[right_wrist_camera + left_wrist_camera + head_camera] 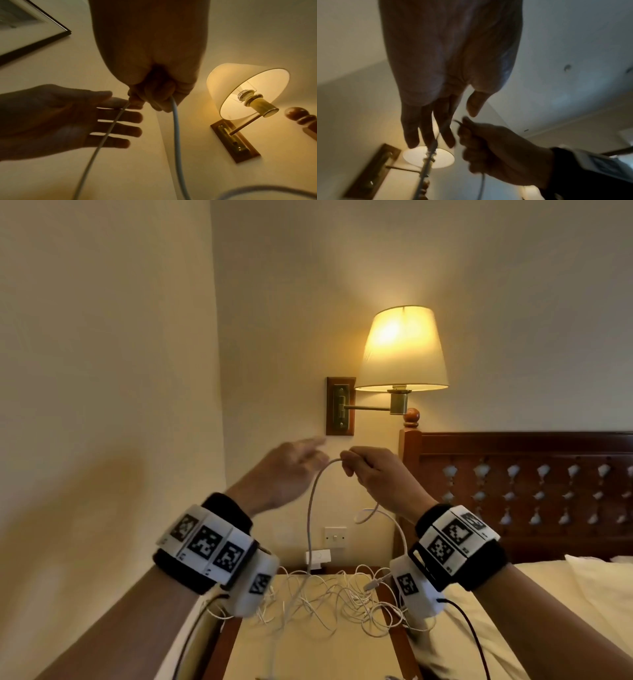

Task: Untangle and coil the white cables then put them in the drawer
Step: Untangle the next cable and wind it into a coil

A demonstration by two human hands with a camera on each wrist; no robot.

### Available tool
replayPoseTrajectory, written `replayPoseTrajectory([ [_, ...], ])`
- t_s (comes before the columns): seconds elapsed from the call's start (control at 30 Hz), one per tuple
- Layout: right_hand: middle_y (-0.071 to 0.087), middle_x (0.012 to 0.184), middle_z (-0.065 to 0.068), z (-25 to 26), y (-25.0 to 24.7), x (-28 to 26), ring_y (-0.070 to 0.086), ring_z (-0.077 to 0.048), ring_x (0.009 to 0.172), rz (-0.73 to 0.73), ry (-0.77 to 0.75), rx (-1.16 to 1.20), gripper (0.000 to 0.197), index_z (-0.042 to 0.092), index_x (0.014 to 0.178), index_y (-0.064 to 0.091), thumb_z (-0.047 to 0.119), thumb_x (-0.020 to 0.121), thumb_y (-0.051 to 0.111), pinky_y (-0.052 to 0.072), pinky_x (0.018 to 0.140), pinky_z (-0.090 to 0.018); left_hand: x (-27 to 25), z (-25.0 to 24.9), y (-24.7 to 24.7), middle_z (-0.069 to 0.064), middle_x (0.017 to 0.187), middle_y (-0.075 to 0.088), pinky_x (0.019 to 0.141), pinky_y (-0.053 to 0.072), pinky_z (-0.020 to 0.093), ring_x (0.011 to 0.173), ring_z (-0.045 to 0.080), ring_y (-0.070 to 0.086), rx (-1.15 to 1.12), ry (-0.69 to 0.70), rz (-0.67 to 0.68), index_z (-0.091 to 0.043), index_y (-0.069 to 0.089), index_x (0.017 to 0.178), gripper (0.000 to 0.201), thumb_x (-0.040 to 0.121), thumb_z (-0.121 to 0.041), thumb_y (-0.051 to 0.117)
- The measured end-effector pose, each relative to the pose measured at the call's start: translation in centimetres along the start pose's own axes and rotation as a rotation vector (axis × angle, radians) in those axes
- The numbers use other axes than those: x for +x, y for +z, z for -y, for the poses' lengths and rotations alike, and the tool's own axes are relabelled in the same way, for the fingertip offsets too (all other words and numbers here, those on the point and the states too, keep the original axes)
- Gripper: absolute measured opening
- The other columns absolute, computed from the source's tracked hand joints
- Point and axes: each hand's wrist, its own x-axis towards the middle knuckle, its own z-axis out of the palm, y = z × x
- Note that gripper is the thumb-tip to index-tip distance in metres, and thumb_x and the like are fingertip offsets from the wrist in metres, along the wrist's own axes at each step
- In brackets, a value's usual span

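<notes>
My right hand (356, 465) is raised in front of the wall and grips a white cable (313, 494) in a closed fist (154, 100). One strand hangs from it down to a tangled pile of white cables (335, 597) on the bedside table (308, 655). A second strand (175, 135) drops from the fist below the palm. My left hand (301, 460) hovers just left of the fist with its fingers (120, 121) straight and spread, holding nothing; the hanging strand (106, 134) passes in front of them. No drawer is in view.
A lit wall lamp (402, 350) on a brass arm hangs above and behind the hands. A dark wooden headboard (524, 494) and the bed (565, 604) lie to the right. A wall switch (335, 537) and a white plug (317, 558) sit behind the table.
</notes>
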Motion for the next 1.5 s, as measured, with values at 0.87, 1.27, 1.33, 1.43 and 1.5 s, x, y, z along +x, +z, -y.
replayPoseTrajectory([
  [0.87,0.036,0.053,0.006,3.0,-1.8,-0.6,0.028,-0.009,0.045,0.259,0.353,0.426,0.043,0.017,0.069,0.054,0.038,0.103,0.039,0.023,0.045,-0.022,-1.3,1.0,3.3,-0.012,0.061,0.057,0.061,0.049,0.025,0.056,0.002,0.056,-0.233,0.110,-0.081,-0.020,0.065,0.093,0.022,0.099,-0.033,0.048],
  [1.27,0.032,0.055,0.007,1.9,-1.4,-2.5,0.026,-0.007,0.043,0.362,0.553,0.874,0.037,0.015,0.077,0.053,0.032,0.105,0.035,0.024,0.038,-0.016,0.2,5.2,1.8,-0.010,0.052,0.047,0.044,0.031,0.012,0.044,0.002,0.040,-0.137,0.032,-0.550,-0.021,0.062,0.070,0.029,0.098,-0.025,0.054],
  [1.33,0.032,0.055,0.007,2.0,-1.4,-2.5,0.027,-0.007,0.043,0.362,0.563,0.884,0.037,0.015,0.077,0.053,0.031,0.105,0.035,0.025,0.037,-0.016,0.4,5.3,1.5,-0.007,0.054,0.048,0.044,0.032,0.013,0.044,0.002,0.040,-0.143,0.008,-0.580,-0.021,0.062,0.070,0.030,0.098,-0.025,0.053],
  [1.43,0.031,0.055,0.007,2.1,-1.6,-2.5,0.026,-0.006,0.043,0.363,0.586,0.893,0.037,0.015,0.077,0.052,0.031,0.105,0.034,0.025,0.037,-0.016,0.8,5.7,1.1,-0.005,0.056,0.048,0.049,0.033,0.019,0.045,0.005,0.038,-0.140,-0.041,-0.624,-0.019,0.062,0.072,0.029,0.098,-0.026,0.052],
  [1.5,0.029,0.055,0.008,2.1,-1.8,-2.6,0.025,-0.006,0.043,0.359,0.597,0.929,0.037,0.015,0.077,0.051,0.030,0.105,0.034,0.023,0.037,-0.016,1.0,6.3,0.9,-0.004,0.056,0.048,0.052,0.034,0.025,0.047,0.007,0.038,-0.164,-0.077,-0.653,-0.018,0.062,0.073,0.029,0.099,-0.027,0.051],
])
